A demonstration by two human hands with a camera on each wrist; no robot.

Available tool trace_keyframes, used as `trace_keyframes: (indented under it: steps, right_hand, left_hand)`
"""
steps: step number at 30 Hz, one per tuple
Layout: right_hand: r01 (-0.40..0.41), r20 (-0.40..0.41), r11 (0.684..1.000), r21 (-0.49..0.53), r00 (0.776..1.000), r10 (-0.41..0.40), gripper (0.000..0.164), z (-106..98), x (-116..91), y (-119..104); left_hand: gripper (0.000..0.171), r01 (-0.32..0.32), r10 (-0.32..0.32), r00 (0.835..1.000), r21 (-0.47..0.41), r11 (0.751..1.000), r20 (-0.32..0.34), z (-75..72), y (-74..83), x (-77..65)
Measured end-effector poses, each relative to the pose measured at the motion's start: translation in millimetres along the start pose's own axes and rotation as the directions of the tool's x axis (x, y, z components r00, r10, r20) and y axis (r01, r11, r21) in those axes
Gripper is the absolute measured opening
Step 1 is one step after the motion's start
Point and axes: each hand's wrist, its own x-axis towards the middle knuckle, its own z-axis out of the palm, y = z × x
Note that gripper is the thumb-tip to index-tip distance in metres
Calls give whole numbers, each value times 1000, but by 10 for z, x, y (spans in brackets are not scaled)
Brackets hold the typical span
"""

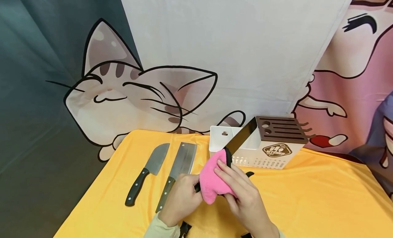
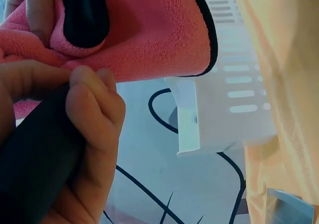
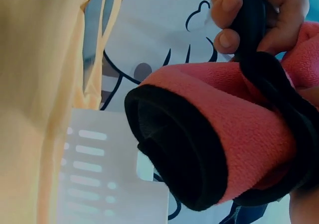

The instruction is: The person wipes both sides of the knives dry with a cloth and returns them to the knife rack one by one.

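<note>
In the head view my left hand (image 1: 184, 197) grips the black handle (image 3: 249, 20) of a knife. My right hand (image 1: 242, 193) holds a pink fleecy cloth (image 1: 212, 178) with black edging, folded around the knife near its handle. Out of the cloth's far end the dark blade (image 1: 244, 135) points up and to the right, its tip overlapping the knife holder in this view. The part of the blade inside the cloth is hidden. Left of my hands, a cleaver (image 1: 183, 161) and a wide-bladed kitchen knife (image 1: 156, 159) lie side by side on the yellow cloth.
At the back of the yellow-covered table (image 1: 322, 193) stands a white knife holder (image 1: 276, 154) with a brown slotted top (image 1: 284, 128). Hooks stick out of its right side. A curved black tip (image 1: 250, 174) shows beside my right hand. Behind hangs a cat-print curtain (image 1: 230, 43).
</note>
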Motion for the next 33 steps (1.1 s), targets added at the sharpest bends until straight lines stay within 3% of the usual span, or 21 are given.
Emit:
trace_keyframes:
  steps: [6,10,15,23,33]
  right_hand:
    - [22,-25,1000,-21,999,-23,26,17,28,40]
    - [12,-48,999,-41,999,-14,34,30,41,65]
    - [-27,-67,998,-49,997,24,39,27,71,90]
    - [-95,-108,993,-66,990,87,28,-38,125,153]
    - [-197,-153,976,-90,971,182,40,-136,97,216]
  left_hand:
    - [31,-42,42,999,-5,999,-13,-26,3,-3]
    - [27,-39,39,999,-4,999,-5,-44,5,-14]
    - [12,-51,51,998,-20,999,28,-69,-9,-6]
    - [18,-71,71,996,-3,997,52,-89,-20,-2]
    - [12,-73,69,993,38,997,91,-103,-4,-27]
